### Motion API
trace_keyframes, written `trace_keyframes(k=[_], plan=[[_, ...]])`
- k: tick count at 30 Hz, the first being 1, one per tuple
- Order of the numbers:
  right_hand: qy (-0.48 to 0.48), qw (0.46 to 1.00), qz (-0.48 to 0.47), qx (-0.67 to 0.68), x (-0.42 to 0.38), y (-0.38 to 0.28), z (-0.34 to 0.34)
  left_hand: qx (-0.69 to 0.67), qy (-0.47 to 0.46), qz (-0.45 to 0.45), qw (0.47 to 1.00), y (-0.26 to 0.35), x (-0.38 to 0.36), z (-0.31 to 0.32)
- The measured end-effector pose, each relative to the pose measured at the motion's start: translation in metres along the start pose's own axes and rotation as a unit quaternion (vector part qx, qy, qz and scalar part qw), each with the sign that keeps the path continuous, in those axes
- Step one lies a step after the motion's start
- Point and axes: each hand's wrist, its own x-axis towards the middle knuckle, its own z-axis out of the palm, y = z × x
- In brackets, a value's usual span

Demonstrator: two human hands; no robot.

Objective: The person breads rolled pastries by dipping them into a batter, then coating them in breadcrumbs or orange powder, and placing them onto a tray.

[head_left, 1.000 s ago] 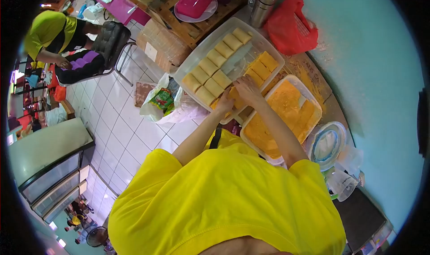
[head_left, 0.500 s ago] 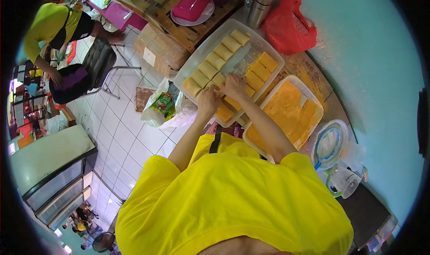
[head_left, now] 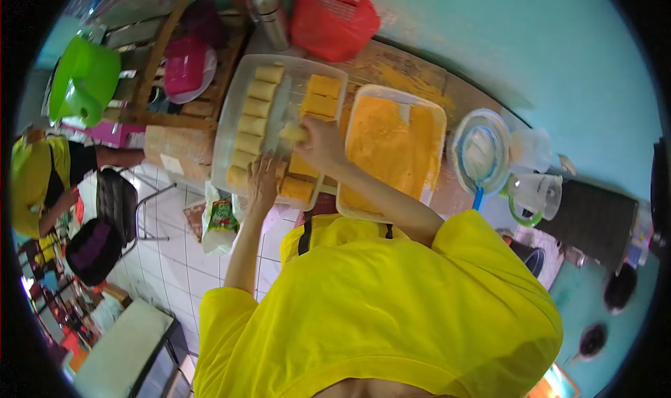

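One pale roll is pinched in my right hand, fingers closed round its end and lifted just above the clear tray. My left hand lies flat and loosely spread on the near end of that tray, fingertips touching the last piece in the pale row; it grips nothing that I can make out.

Left of my grip runs a column of uncoated rolls, lined end to end along the tray's far side from me. Just beyond and under my right hand sit the crumbed pieces, darker orange, and one more near my wrist at the tray's near edge. To the right of my grip, touching the tray's side, stands the tub of orange crumbs, broad and nearly full. Farther right again is a round container with a blue-rimmed strainer.

I judge the step in hand to be carrying an uncoated roll from the pale row toward the coating. What comes next, as I read it, calls for a short move rightward over the tray's rim into the crumbs, keeping the pinch light so the soft roll does not crush or unroll, and keeping it clear of the finished pieces beneath my hand.

A person in a yellow-green shirt sits well away to the left.
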Motion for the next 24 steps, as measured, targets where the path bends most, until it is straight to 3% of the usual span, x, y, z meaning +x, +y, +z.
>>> trace_keyframes(k=[1, 4, 5, 6, 9, 12, 15, 18, 21, 23, 24], plan=[[0.083, 0.996, -0.013, 0.014, -0.006, 0.014, -0.021, 0.024, -0.020, 0.053, 0.998, -0.002, 0.004, 0.002], [0.257, 0.955, -0.035, -0.143, -0.030, 0.045, -0.120, 0.094, -0.119, 0.091, 0.984, -0.015, 0.017, 0.004], [0.303, 0.934, 0.017, -0.189, -0.045, 0.065, -0.147, 0.120, -0.152, 0.099, 0.976, -0.017, 0.020, 0.005], [0.318, 0.914, 0.040, -0.247, -0.063, 0.093, -0.176, 0.125, -0.145, 0.111, 0.975, -0.016, 0.025, -0.001], [0.328, 0.838, 0.223, -0.375, -0.111, 0.138, -0.237, 0.098, -0.240, 0.075, 0.963, -0.008, 0.041, -0.014], [0.232, 0.787, 0.354, -0.450, -0.141, 0.173, -0.262, 0.113, -0.229, 0.117, 0.960, -0.010, 0.044, -0.012], [0.213, 0.795, 0.334, -0.460, -0.152, 0.183, -0.262, 0.126, -0.259, 0.122, 0.950, -0.011, 0.046, -0.020], [0.334, 0.770, 0.250, -0.483, -0.144, 0.170, -0.264, 0.072, -0.224, 0.071, 0.969, -0.008, 0.047, -0.037], [0.339, 0.892, 0.206, -0.219, -0.121, 0.146, -0.258, -0.023, -0.156, 0.020, 0.987, 0.012, 0.052, -0.063], [0.316, 0.930, 0.146, -0.117, -0.097, 0.111, -0.225, -0.192, -0.104, -0.005, 0.976, 0.039, 0.057, -0.066], [0.279, 0.947, 0.158, 0.011, -0.091, 0.117, -0.202, -0.276, -0.076, -0.017, 0.958, 0.057, 0.061, -0.067]])
